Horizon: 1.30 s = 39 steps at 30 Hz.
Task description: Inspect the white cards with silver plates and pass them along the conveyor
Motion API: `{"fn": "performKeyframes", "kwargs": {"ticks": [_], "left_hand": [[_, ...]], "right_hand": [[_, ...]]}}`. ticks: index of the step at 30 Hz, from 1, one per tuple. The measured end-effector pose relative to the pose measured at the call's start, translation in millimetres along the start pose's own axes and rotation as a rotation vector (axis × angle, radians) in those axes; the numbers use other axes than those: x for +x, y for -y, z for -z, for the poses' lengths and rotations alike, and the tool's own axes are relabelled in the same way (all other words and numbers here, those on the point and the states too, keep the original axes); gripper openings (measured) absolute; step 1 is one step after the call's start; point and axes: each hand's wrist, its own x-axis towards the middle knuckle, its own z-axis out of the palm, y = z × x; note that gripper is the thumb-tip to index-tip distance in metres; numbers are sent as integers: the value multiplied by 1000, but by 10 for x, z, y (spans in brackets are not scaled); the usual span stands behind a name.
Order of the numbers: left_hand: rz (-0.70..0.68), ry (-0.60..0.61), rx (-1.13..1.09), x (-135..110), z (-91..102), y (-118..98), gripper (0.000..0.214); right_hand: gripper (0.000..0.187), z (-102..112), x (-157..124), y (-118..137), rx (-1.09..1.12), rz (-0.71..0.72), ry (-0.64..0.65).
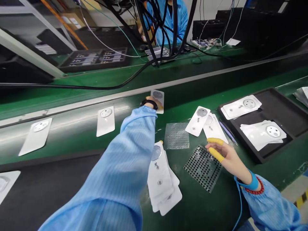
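Observation:
My left hand (151,103), with a black band at the wrist, reaches across the green conveyor belt (134,110) and grips a white phone back cover (158,99) near the belt's far side. The hand hides part of that cover. My right hand (225,154), its fingertips in yellow finger cots, is open and holds nothing. It hovers over a sheet of small black dots (203,168) and beside overlapping white covers (207,123). Below my left forearm lies a loose stack of white covers (160,179). A clear dimpled sheet (176,136) lies between the stack and the overlapping covers.
A black foam tray (284,109) holding white covers sits to the right, with a thin blue-handled tool (227,132) by its edge. More covers (106,121) lie spaced along the belt. Beyond it, a co-worker in a blue smock (170,19) sits behind hanging black cables (154,29).

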Motion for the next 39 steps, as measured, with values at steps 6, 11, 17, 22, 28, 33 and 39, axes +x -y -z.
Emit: {"fn": "performKeyframes", "kwargs": {"ticks": [6,11,17,22,28,33,39], "left_hand": [[237,20,-130,-800,276,-107,37],[157,-169,-452,-2191,226,-158,90],[299,-81,-640,-3170,-524,146,34],[222,73,-679,-3383,-942,78,43],[251,26,-679,-3530,-1059,67,30],[328,27,-671,-3572,-1057,114,31],[79,4,-437,-3514,-1035,264,26]], "right_hand": [[59,-54,-203,-313,-529,224,220],[36,-158,-256,-492,-535,297,246],[36,-9,-343,-352,-443,332,71],[38,15,-518,-139,-434,417,145],[31,-76,-508,72,-375,522,162],[17,-278,-420,-5,-327,620,282],[14,-513,-468,-131,-706,688,295]]}}
